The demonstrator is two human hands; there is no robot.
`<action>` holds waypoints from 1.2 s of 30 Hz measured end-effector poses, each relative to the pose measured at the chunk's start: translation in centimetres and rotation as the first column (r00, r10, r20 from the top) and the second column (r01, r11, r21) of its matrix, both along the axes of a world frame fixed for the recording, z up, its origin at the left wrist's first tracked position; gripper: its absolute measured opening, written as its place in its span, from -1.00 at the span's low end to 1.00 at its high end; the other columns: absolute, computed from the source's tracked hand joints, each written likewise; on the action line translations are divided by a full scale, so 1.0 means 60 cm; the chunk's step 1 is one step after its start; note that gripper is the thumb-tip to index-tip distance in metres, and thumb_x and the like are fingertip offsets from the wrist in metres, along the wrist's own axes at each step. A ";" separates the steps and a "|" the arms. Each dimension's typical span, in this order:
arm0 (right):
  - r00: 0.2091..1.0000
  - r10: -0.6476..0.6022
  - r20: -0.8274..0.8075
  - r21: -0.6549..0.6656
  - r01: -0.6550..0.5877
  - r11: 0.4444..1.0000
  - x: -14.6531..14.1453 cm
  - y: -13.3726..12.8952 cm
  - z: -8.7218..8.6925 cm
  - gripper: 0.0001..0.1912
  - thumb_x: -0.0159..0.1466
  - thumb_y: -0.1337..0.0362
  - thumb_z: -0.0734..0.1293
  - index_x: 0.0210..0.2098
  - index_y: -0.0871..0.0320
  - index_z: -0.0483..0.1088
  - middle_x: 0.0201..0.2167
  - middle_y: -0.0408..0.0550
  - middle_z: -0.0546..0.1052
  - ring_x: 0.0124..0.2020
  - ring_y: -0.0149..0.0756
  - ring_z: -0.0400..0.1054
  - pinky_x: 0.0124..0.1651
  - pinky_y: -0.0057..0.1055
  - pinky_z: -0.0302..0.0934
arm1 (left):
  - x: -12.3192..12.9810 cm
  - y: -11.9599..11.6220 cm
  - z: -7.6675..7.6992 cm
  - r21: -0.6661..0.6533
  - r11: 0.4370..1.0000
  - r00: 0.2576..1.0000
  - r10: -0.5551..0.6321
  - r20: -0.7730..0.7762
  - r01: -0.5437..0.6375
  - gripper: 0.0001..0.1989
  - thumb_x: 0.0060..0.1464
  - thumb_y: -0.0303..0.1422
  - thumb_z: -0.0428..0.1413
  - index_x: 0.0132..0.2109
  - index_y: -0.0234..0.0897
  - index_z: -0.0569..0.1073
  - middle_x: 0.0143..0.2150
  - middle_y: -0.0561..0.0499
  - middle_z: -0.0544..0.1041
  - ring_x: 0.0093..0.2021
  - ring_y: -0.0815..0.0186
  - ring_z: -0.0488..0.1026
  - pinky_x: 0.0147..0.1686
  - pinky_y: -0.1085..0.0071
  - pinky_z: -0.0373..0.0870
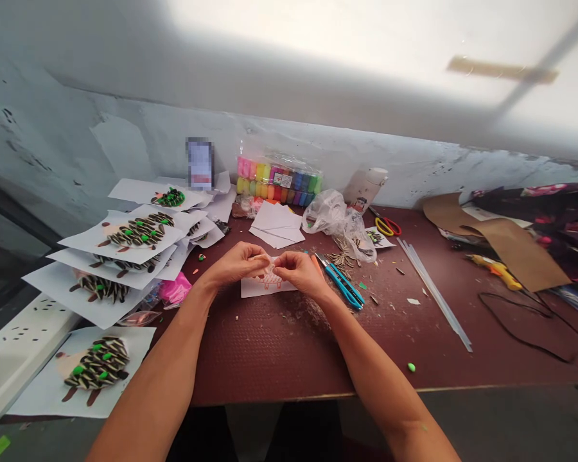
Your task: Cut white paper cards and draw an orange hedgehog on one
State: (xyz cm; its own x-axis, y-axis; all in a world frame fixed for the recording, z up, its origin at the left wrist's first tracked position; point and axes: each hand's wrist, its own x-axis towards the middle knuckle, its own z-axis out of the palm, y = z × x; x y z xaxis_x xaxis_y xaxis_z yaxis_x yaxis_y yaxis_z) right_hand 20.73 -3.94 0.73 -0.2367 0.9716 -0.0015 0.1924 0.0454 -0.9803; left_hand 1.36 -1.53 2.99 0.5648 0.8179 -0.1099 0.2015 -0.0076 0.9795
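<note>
My left hand (pixel 243 262) and my right hand (pixel 298 269) meet over a small white sheet (pixel 247 289) with an orange-brown outline drawing. Both are closed, thumbs and fingers pinched together. Between the fingertips shows a small pale piece (pixel 271 262) that looks like modelling clay; the fingers cover most of it. Part of the drawing is hidden under my hands. Just right of my right hand lie scissors with blue handles (pixel 344 289) and a heap of striped sunflower seeds (pixel 340 255).
Hedgehog pictures of seeds on paper (pixel 135 234) are stacked at left, another picture (pixel 96 366) below them. At the back are coloured clay packs (pixel 279 183), blank paper (pixel 277 224), a plastic bag (pixel 330 215) and a bottle (pixel 368 186). Glue sticks (pixel 436 295) and a yellow glue gun (pixel 496 273) lie right.
</note>
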 end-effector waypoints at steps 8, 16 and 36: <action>0.992 0.006 0.128 0.100 -0.019 0.995 -0.001 -0.005 0.008 -0.92 0.18 0.30 0.38 -0.42 0.17 0.47 -0.52 -0.20 0.49 -0.50 -0.44 0.28 -0.40 -0.50 0.14 | 0.000 -0.001 0.006 -0.015 1.000 0.999 0.006 -0.040 -0.007 -0.72 0.00 -0.16 0.21 -0.41 -0.31 0.44 -0.54 0.10 0.43 -0.54 0.45 0.31 -0.53 0.53 0.20; 0.837 -0.223 0.499 0.536 -0.097 0.838 0.000 -0.023 0.025 -0.98 0.29 0.36 0.41 -0.28 0.13 0.49 -0.28 -0.12 0.55 -0.41 -0.44 0.35 -0.28 -0.49 0.14 | 0.003 -0.004 0.015 0.033 0.999 1.000 -0.001 -0.018 0.001 -0.62 0.03 -0.09 0.18 -0.52 -0.28 0.32 -0.63 0.16 0.27 -0.58 0.46 0.23 -0.54 0.52 0.15; 0.803 -0.218 0.554 0.482 -0.095 0.871 -0.002 -0.026 0.025 -0.86 0.35 0.32 0.36 -0.36 0.12 0.47 -0.36 -0.15 0.52 -0.37 -0.41 0.34 -0.30 -0.50 0.07 | 0.003 -0.005 0.005 0.011 0.996 0.996 -0.089 -0.030 0.089 -0.57 0.12 -0.02 0.13 -0.49 -0.28 0.35 -0.63 0.14 0.31 -0.58 0.45 0.24 -0.50 0.50 0.23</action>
State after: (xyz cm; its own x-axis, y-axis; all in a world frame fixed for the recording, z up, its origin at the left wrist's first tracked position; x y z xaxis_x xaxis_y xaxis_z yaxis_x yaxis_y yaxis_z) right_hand 20.59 -5.51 2.20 -0.2819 0.8988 0.3357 0.7266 0.4285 -0.5371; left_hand 1.53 -1.84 3.27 0.6320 0.7659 -0.1181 0.2283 -0.0384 0.9728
